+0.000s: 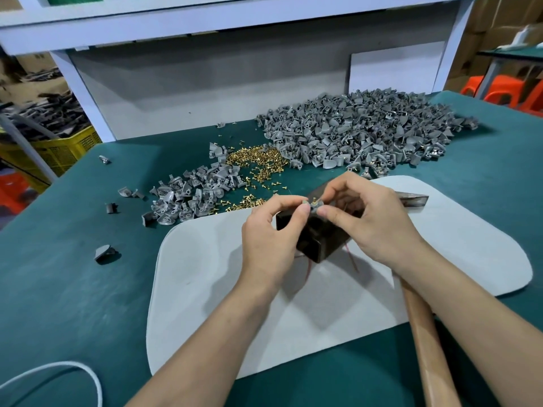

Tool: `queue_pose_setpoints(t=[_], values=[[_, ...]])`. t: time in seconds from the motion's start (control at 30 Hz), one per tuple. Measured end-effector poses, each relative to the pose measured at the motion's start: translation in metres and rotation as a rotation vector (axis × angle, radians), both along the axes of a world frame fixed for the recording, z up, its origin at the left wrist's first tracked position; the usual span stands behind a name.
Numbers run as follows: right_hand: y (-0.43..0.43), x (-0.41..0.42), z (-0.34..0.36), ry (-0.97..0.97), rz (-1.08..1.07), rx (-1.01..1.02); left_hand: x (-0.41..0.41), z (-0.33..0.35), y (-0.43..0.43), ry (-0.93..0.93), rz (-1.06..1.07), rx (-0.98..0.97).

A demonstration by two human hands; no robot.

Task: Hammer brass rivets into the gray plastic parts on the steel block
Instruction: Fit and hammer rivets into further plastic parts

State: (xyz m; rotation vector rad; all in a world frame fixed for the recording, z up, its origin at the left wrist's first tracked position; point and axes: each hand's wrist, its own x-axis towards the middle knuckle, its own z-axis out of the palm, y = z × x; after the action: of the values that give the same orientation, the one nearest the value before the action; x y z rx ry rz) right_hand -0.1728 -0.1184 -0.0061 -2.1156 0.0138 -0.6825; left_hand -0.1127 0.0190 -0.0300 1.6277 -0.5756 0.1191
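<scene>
One steel block (314, 239) stood on one white pad (205, 274), topped by one gray part (313, 206) carrying one brass rivet (313, 200), which two hands pinched: one left hand (273, 230), one right hand (373, 218). One hammer (429, 348) lay just right of the block. Beyond the block lay two heaps of parts, a large heap (367, 130) and a small heap (191, 195), and one scatter of rivets (258, 163), all past counting. At least four stray parts (104, 254) lay well left of the block.
</scene>
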Motion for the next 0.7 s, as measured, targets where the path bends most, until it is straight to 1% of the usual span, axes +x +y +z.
queue_pose_setpoints(t=[0.1, 0.27, 0.4, 0.57, 0.7], values=[[0.0007, 0.0001, 0.001, 0.006, 0.022, 0.066, -0.0021, 0.0023, 0.0, 0.011, -0.044, -0.037], [0.0022, -0.0023, 0.0033, -0.01, 0.098, 0.184, -0.0064, 0.0054, 0.0001, -0.075, -0.022, -0.051], [0.0057, -0.0023, 0.0036, 0.013, 0.159, 0.261, -0.0068, 0.0051, 0.0012, -0.051, -0.032, -0.116], [0.0058, -0.0025, 0.0035, 0.0, 0.164, 0.248, -0.0061, 0.0065, 0.001, 0.006, -0.091, -0.213], [0.0052, -0.001, 0.002, -0.014, 0.119, 0.258, -0.0057, 0.0068, 0.0015, 0.007, -0.129, -0.185]])
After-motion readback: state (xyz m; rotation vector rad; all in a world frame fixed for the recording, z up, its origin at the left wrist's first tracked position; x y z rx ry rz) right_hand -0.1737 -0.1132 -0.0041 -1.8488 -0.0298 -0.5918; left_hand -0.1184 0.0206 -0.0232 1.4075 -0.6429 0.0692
